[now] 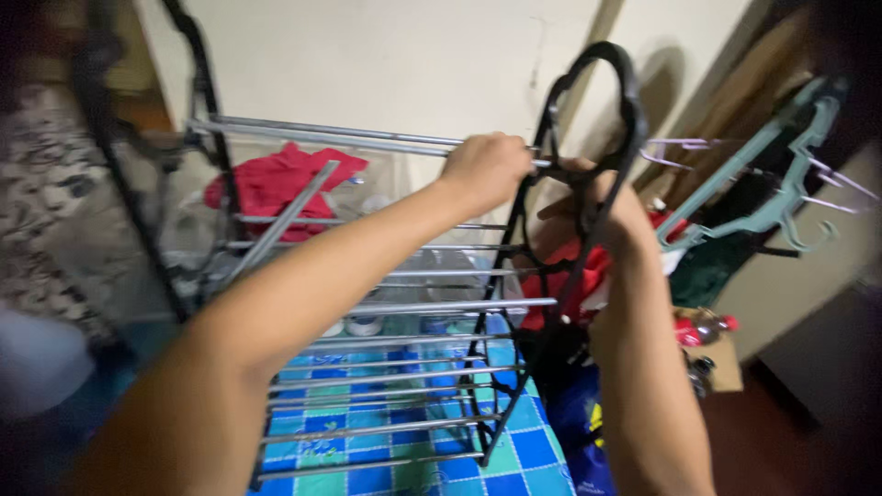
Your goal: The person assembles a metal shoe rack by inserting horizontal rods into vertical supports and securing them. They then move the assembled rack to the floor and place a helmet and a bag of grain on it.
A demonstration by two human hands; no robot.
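Metal rod [367, 142] sat clenched in left hand [484, 170]; right hand [602, 216] gripped black frame [597, 119]. Misaligned, the rod could slip free.

A home's laundry corner: metal drying rack [367, 303], plastic hangers [772, 174], red garment [276, 179].

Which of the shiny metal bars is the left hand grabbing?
The left hand grips the topmost silver bar, which runs across to the black end frame. The lower bars are untouched.
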